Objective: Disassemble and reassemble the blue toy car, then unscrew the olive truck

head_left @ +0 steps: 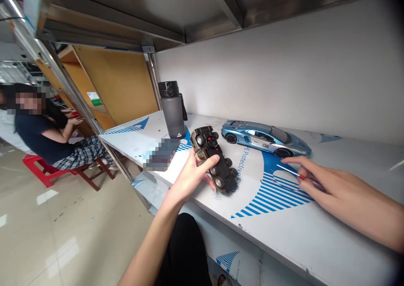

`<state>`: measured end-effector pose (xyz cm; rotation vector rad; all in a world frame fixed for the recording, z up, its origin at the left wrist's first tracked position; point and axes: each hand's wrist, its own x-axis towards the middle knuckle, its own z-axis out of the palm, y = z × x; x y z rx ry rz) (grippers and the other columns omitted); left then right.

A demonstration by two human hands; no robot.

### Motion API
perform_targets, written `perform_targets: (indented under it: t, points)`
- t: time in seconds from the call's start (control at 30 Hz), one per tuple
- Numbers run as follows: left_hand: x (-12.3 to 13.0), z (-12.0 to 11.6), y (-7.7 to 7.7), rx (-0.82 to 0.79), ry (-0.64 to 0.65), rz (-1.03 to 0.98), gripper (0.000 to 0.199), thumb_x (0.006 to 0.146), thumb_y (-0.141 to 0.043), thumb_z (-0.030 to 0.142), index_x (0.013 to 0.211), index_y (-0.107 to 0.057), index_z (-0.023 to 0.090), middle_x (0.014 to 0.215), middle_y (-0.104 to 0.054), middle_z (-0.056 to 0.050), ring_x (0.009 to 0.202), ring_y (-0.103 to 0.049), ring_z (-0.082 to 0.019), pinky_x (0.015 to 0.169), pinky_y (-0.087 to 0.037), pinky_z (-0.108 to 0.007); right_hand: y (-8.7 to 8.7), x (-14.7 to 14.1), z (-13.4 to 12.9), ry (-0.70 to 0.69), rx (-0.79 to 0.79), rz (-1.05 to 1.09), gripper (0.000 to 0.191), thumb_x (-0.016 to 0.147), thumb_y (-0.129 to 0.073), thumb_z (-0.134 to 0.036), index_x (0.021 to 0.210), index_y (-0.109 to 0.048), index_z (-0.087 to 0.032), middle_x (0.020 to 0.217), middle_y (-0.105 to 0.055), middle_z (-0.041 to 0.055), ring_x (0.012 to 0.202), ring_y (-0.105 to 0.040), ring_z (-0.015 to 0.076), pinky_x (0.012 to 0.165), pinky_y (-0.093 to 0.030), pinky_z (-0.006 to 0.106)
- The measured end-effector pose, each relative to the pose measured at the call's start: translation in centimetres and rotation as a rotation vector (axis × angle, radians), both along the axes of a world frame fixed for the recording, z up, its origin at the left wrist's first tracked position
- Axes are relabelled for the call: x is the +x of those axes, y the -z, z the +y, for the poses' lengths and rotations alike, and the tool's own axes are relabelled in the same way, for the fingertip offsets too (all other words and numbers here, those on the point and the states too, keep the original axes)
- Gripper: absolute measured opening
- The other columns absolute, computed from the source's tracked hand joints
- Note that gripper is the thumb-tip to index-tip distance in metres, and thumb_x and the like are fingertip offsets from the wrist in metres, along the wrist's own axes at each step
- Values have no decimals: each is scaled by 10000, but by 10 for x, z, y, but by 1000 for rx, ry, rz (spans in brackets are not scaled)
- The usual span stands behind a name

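Note:
A dark toy truck [217, 161] with several wheels is tilted so that its black underside faces me. My left hand [195, 170] is closed around it, the thumb lying across the underside. In my right hand [328, 185] is a screwdriver [292, 172]; its thin metal shaft points left toward the truck, without touching it. The fingers hide most of its handle. Just behind the two hands stands a blue and silver toy sports car [265, 137], upright on its wheels and untouched.
A dark water bottle [173, 113] stands at the back left of the shelf [246, 223], with a blurred-out flat dark object [160, 154] before it. Low overhead runs a metal shelf [126, 12]. At far left, a person [47, 126] sits on a stool.

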<state>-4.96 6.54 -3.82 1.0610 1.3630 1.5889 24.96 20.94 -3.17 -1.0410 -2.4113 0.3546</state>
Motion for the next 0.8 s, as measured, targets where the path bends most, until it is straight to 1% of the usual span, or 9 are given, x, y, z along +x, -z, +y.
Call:
perform_targets:
  t: [0.07, 0.2, 0.33, 0.4, 0.43, 0.5, 0.53, 0.6, 0.8]
  points:
    - [0, 0, 1, 8, 9, 6, 508, 952, -781, 433, 1308, -499, 205, 1060, -650, -51, 635, -673, -151, 481, -564, -278, 4, 1, 3, 51, -59, 2, 350, 992, -570, -455, 1295, -713, -356, 834, -760, 154, 670, -728, 338, 651, -521, 499]
    - [-1, 0, 5, 17, 11, 20, 471, 974, -750, 477, 1269, -510, 198, 992, -670, -35, 629, -677, -153, 475, -554, -265, 12, 3, 9, 36, -9, 24, 331, 993, -555, -484, 1305, -659, -440, 984, -778, 174, 762, -732, 361, 699, -467, 532]
    - [-1, 0, 7, 13, 1, 20, 471, 977, -743, 501, 1262, -525, 196, 915, -664, -11, 562, -646, -143, 446, -537, -262, 4, 0, 4, 51, -19, -20, 305, 1004, -528, -420, 1249, -698, -355, 967, -785, 169, 765, -741, 370, 680, -496, 510]
    - [-1, 1, 8, 13, -5, 9, 473, 980, -739, 495, 1279, -525, 197, 868, -648, 6, 526, -617, -133, 418, -508, -251, -3, -2, -1, 69, -71, -70, 326, 994, -532, -413, 1236, -723, -308, 1029, -798, 169, 852, -762, 379, 729, -543, 494]
    - [-1, 1, 8, 18, -11, 5, 469, 985, -732, 495, 1285, -529, 198, 848, -636, 14, 523, -608, -130, 407, -494, -242, -6, -3, -3, 60, -73, -85, 355, 998, -521, -404, 1275, -713, -294, 1086, -799, 160, 898, -764, 373, 757, -553, 479]
    - [0, 1, 9, 20, -20, -6, 451, 987, -726, 504, 1261, -543, 196, 858, -633, 17, 518, -579, -112, 411, -490, -232, -10, -5, -6, 32, -54, -132, 391, 998, -511, -408, 1322, -692, -282, 994, -800, 114, 790, -741, 326, 695, -539, 430]
    - [0, 1, 9, 22, -12, -10, 452, 989, -723, 504, 1273, -545, 201, 865, -641, 16, 521, -573, -110, 409, -482, -227, -11, -6, -6, 27, -49, -132, 399, 1009, -497, -391, 1344, -683, -280, 1008, -798, 101, 790, -736, 305, 694, -532, 405]
    - [-1, 2, 10, 20, -1, -12, 442, 994, -718, 495, 1286, -557, 203, 869, -649, 12, 535, -574, -115, 421, -491, -229, -11, -6, -6, 39, -41, -146, 387, 1010, -491, -355, 1337, -683, -276, 1034, -791, 86, 801, -725, 272, 697, -516, 366]
    - [-5, 4, 12, 33, 6, -11, 446, 997, -716, 456, 1335, -566, 207, 931, -672, -14, 617, -610, -149, 470, -539, -261, -12, -5, -3, 58, -88, -171, 368, 996, -481, -280, 1317, -661, -275, 912, -744, 20, 720, -667, 202, 635, -460, 296]
